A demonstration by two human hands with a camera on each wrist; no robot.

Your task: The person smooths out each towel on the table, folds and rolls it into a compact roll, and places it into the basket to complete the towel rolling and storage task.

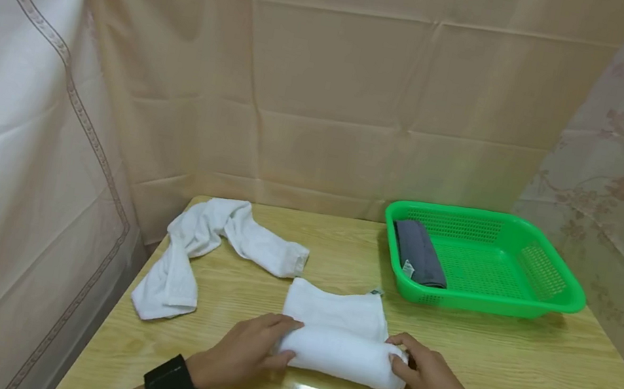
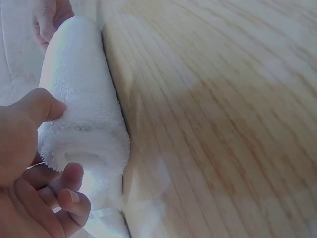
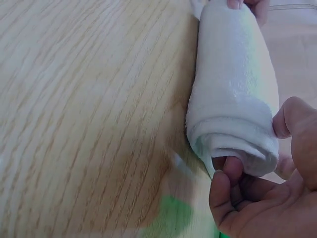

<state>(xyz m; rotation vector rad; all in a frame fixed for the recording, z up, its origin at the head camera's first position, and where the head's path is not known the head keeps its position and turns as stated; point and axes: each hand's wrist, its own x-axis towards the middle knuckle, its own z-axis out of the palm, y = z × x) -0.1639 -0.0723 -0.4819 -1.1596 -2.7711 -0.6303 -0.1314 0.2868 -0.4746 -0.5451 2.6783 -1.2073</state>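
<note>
A white towel (image 1: 343,357) lies partly rolled on the table, its flat end spread out behind the roll with a small tag at the far corner. My left hand (image 1: 256,345) grips the roll's left end, and my right hand (image 1: 425,377) grips its right end. In the left wrist view the left thumb presses the top of the roll (image 2: 81,74) while the other fingers curl by its open end. The right wrist view shows layered coils in the towel (image 3: 237,84), with right fingertips tucked at the end and the thumb on the side.
A second white towel (image 1: 218,234) lies crumpled at the back left of the wooden table (image 1: 506,365). At the back right stands a green basket (image 1: 541,307) holding a rolled dark grey towel (image 1: 418,252). Cloth sheets (image 1: 330,87) hang behind and at both sides.
</note>
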